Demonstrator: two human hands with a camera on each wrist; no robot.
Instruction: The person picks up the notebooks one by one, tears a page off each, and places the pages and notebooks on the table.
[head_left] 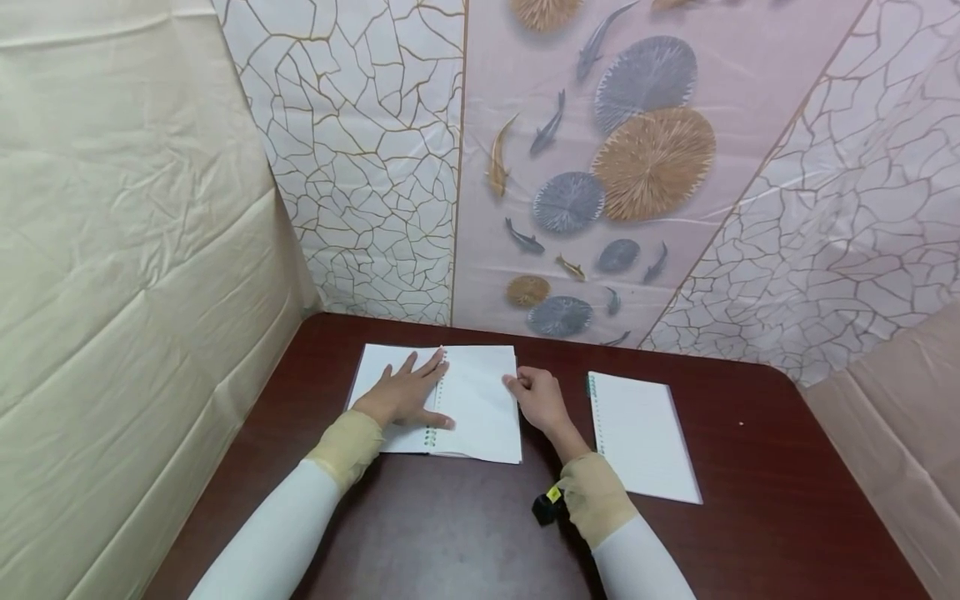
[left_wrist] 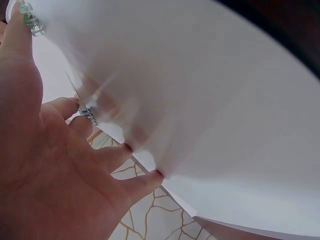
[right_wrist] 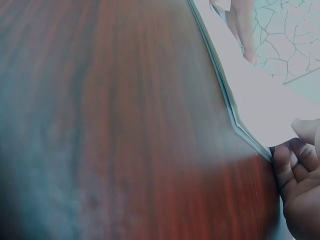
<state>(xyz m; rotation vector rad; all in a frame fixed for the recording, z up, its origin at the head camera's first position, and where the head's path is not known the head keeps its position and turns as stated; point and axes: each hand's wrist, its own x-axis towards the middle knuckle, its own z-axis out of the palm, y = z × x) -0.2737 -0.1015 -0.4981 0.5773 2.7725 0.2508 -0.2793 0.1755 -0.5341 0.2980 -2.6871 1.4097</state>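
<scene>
An open spiral notebook (head_left: 483, 400) with blank white pages lies near the table's far edge. Across its ring binding (head_left: 431, 437) my left hand (head_left: 405, 396) rests flat, fingers spread and straight, thumb reaching onto the right page. In the left wrist view, the fingertips of that hand (left_wrist: 65, 160) touch the white paper (left_wrist: 230, 120). My right hand (head_left: 542, 402) pinches the right-hand page at its outer edge. Seen from the right wrist, the thumb lies over the page (right_wrist: 250, 90) and the other fingers of this hand (right_wrist: 302, 175) curl beneath it.
A second spiral notebook (head_left: 641, 433) lies to the right, its white page facing up and its rings on the left. Both stand on a dark red-brown table (head_left: 442, 533). Patterned cloth (head_left: 375, 167) hangs behind the far edge, and beige cloth (head_left: 135, 292) along the left.
</scene>
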